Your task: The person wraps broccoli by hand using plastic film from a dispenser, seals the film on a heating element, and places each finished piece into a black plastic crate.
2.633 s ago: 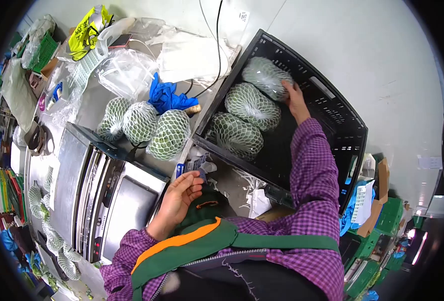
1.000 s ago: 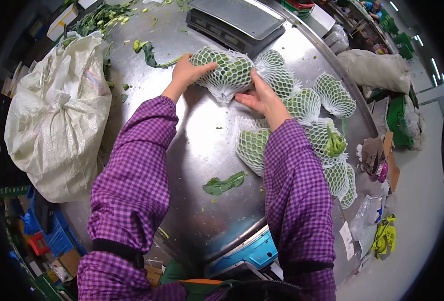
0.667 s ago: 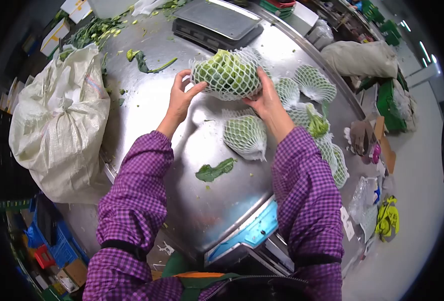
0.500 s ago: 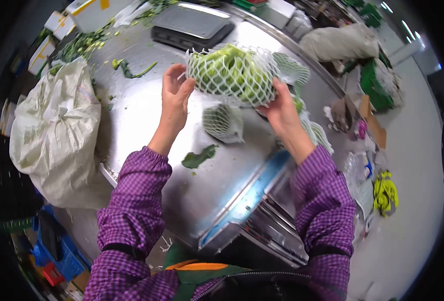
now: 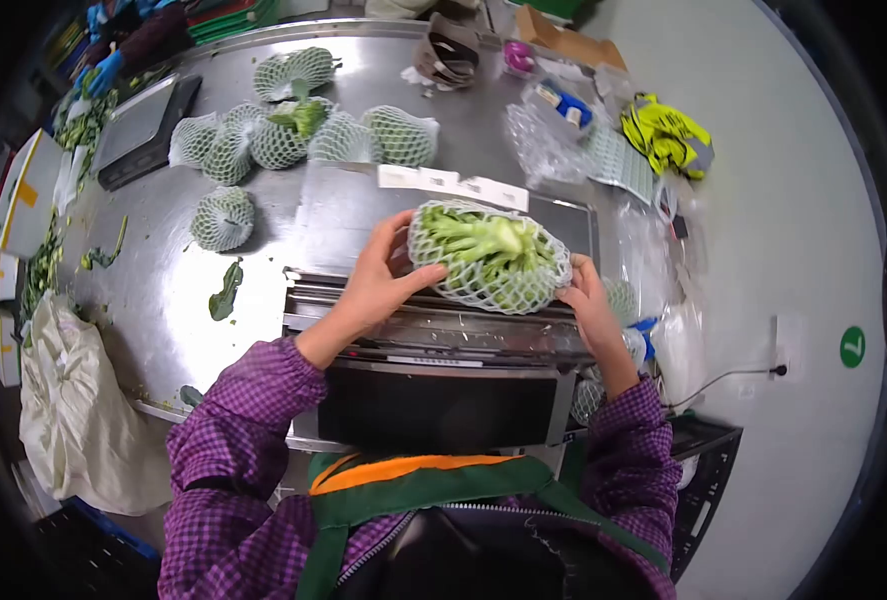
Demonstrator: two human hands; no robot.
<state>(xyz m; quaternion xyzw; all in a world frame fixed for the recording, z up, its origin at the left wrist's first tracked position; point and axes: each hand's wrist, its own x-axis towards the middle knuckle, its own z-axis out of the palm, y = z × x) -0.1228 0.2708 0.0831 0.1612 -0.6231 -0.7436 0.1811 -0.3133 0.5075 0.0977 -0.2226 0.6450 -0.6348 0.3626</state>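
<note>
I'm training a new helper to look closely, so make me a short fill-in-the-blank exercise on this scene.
The left hand and right hand hold a vegetable in netting coloured ____.
The sack is on the picture's ____ side.
The round sign is mainly ____.
The high-visibility garment is mostly bright ____.

Missing words: white; left; green; yellow.

Purple-and-black checked sleeves (image 5: pixel 233 410).

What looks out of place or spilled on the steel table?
A loose leaf lies alone on the steel table, apart from the netted vegetables, like a dropped scrap. Farther back, a green floret sits bare against white netting, possibly poking out. The netted head being held shows no obvious damage.
</note>
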